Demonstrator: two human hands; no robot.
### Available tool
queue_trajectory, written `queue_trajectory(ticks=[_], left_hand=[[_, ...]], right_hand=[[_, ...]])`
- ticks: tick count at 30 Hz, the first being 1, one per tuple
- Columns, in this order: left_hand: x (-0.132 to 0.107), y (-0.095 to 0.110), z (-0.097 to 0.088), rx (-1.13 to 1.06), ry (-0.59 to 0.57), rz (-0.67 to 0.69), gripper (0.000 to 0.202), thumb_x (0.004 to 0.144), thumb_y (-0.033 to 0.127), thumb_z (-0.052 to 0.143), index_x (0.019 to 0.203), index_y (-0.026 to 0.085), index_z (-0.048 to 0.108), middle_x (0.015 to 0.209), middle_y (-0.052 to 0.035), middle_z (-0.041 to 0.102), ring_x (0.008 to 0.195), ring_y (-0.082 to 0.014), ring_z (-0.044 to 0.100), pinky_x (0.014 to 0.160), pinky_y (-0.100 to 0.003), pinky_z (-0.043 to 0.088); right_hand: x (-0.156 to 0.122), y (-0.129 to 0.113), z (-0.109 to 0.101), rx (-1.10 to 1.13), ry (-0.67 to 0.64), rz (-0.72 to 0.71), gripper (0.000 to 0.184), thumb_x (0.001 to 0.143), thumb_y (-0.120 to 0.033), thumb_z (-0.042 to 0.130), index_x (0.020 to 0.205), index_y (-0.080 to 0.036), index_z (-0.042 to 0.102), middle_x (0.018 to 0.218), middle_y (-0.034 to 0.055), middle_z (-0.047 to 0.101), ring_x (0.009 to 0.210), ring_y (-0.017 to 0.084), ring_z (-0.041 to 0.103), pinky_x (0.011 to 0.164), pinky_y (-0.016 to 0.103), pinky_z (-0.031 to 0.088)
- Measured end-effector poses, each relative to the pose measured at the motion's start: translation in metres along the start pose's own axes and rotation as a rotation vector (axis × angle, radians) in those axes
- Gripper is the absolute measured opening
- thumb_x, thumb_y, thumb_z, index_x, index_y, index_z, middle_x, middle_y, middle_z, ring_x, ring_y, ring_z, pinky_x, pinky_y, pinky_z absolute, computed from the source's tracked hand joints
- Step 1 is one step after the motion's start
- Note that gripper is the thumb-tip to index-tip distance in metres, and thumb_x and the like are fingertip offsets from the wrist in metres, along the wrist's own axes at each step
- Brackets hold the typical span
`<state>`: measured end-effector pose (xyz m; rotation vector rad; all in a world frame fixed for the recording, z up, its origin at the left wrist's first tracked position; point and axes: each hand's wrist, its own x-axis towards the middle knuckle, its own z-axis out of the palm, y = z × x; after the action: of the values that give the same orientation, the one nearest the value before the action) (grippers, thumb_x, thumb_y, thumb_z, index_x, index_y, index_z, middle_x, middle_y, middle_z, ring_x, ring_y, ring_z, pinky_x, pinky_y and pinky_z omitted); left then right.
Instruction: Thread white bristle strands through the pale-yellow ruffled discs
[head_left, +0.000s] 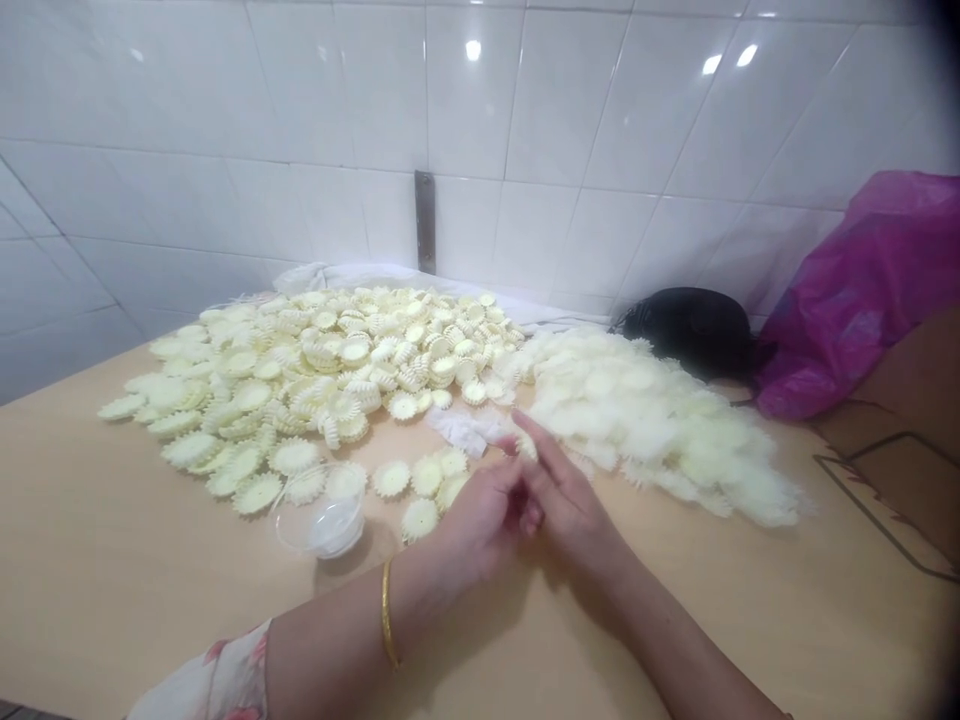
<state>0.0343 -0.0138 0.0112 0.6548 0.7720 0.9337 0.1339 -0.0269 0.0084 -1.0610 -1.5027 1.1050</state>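
My left hand (484, 515) and my right hand (574, 500) meet above the table, their fingers curled together. Between the fingertips shows a small pale yellow scalloped disc (527, 448), partly covered by the fingers. Several loose scalloped discs (391, 479) lie flat just left of my left hand. A clear plastic cup (334, 528) with something whitish inside stands farther left. Behind the hands is a crumpled white tissue (465, 430). Exactly how each finger grips the disc is hidden.
A large heap of cupped scalloped discs (352, 350) covers the back left of the table (82, 520). Flatter, paler pieces (637, 410) are piled at the right. Behind them sit a black object (690, 325) and a magenta plastic bag (855, 290), against a tiled wall (330, 90).
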Motion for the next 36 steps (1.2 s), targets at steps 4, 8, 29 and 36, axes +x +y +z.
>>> queue_trajectory(ticks=[4, 8, 29, 36], left_hand=[[-0.004, -0.003, 0.0, 0.119, -0.093, -0.085, 0.024, 0.076, 0.035, 0.054, 0.066, 0.013, 0.052, 0.046, 0.0012, 0.049, 0.04, -0.0067, 0.044, 0.04, -0.018, 0.032], [-0.011, -0.015, -0.003, 0.413, -0.126, 0.007, 0.024, 0.077, 0.038, 0.053, 0.072, 0.015, 0.053, 0.055, 0.0, 0.053, 0.046, -0.0095, 0.048, 0.047, -0.022, 0.036], [0.002, 0.01, -0.021, 1.407, -0.016, 1.043, 0.028, 0.08, 0.018, 0.051, 0.108, 0.017, 0.054, 0.098, -0.0083, 0.057, 0.099, -0.0223, 0.045, 0.088, -0.04, 0.038], [-0.005, 0.013, -0.017, 1.227, 0.038, 0.896, 0.006, 0.081, 0.02, 0.049, 0.085, 0.017, 0.052, 0.085, -0.0057, 0.053, 0.087, -0.0195, 0.045, 0.075, -0.034, 0.04]], right_hand=[[-0.001, -0.005, -0.008, -0.158, 0.16, -0.067, 0.036, 0.087, -0.041, 0.039, 0.118, -0.024, 0.049, 0.044, -0.0071, 0.045, 0.036, 0.011, 0.044, 0.04, 0.024, 0.038], [0.006, -0.004, -0.025, -0.3, 0.448, -0.132, 0.028, 0.085, -0.044, 0.041, 0.081, -0.021, 0.055, 0.053, -0.0038, 0.046, 0.047, 0.011, 0.043, 0.046, 0.023, 0.035], [0.007, 0.002, -0.01, 0.633, -0.083, 0.284, 0.049, 0.087, -0.056, 0.029, 0.1, -0.02, 0.06, 0.079, 0.0039, 0.065, 0.071, 0.017, 0.06, 0.06, 0.029, 0.045], [0.006, 0.005, -0.015, 0.623, -0.1, 0.333, 0.041, 0.086, -0.052, 0.039, 0.083, -0.018, 0.062, 0.068, 0.0015, 0.06, 0.066, 0.014, 0.054, 0.063, 0.027, 0.042]])
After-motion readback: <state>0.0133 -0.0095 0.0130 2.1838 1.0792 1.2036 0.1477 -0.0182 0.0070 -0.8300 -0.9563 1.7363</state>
